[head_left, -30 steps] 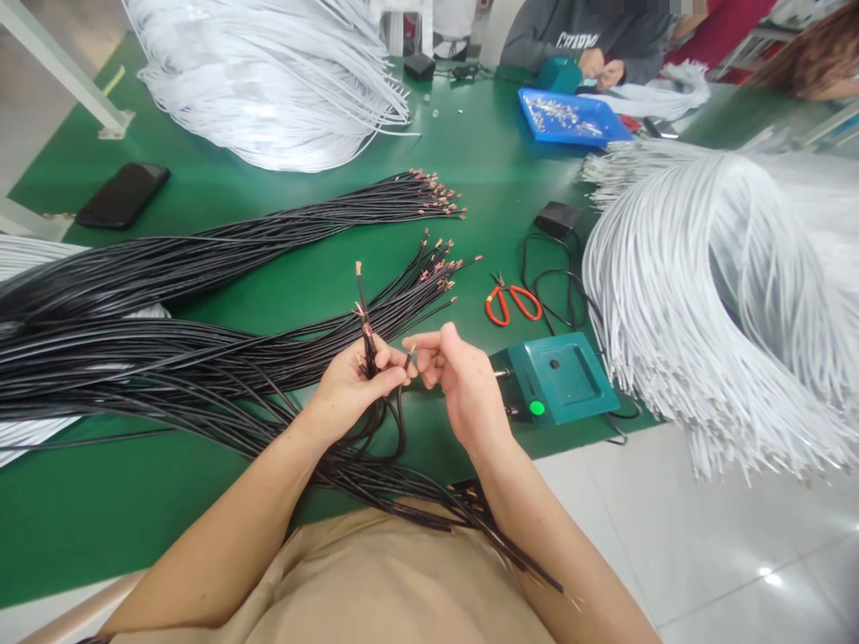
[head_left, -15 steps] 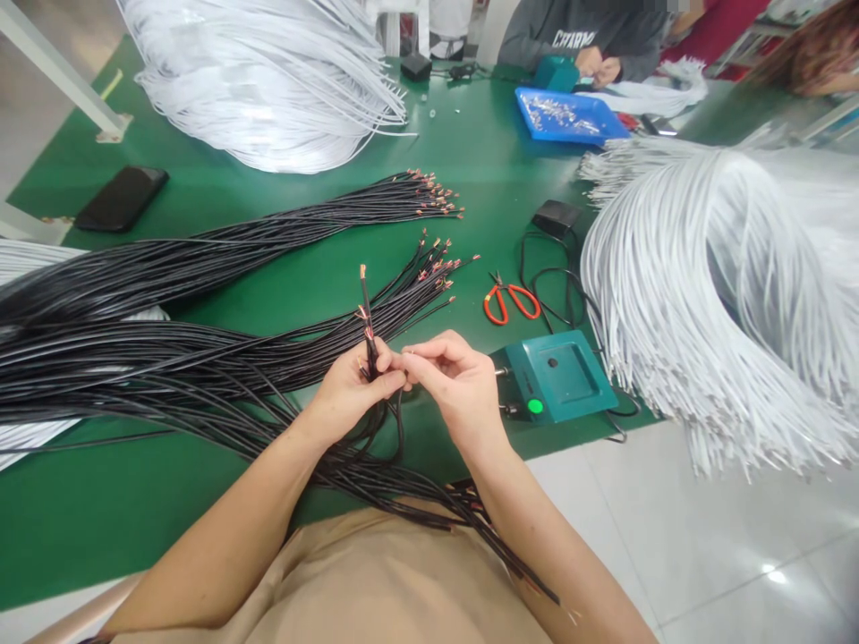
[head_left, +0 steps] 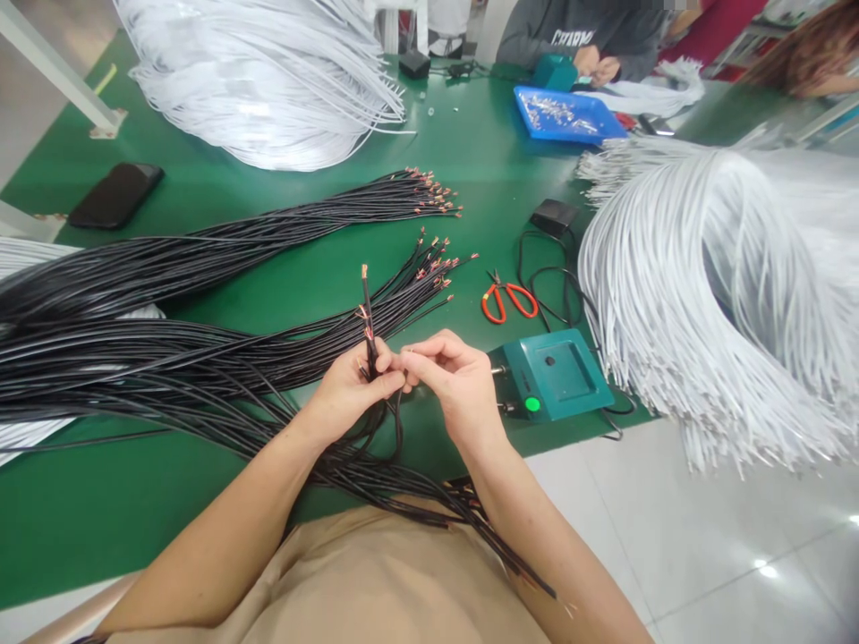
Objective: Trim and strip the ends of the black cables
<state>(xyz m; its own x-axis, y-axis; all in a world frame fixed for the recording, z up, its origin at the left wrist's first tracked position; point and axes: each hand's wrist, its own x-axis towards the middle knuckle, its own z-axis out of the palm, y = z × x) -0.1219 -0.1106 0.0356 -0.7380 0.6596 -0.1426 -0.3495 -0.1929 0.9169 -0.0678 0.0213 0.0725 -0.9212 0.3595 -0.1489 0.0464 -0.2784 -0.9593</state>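
Observation:
Several black cables (head_left: 369, 344) with stripped ends stand up out of my left hand (head_left: 352, 389), whose fingers are wrapped round them. Right beside it, my right hand (head_left: 453, 376) is pinched, its fingertips meeting those of my left hand; what lies between them is too small to make out. Below my hands, more black cables (head_left: 376, 483) run across the table edge and over my lap. A teal device (head_left: 564, 376) with a green button sits just right of my right hand. Behind my hands, a bundle of black cables (head_left: 301, 353) ends in exposed coloured wires.
Red-handled cutters (head_left: 508, 301), a black adapter (head_left: 554, 216) and a blue tray (head_left: 569, 116) of small parts lie beyond. White cable piles (head_left: 261, 80) stand at the back left and right. A phone (head_left: 116, 195) lies left. Across the table are a person's hands (head_left: 597, 67).

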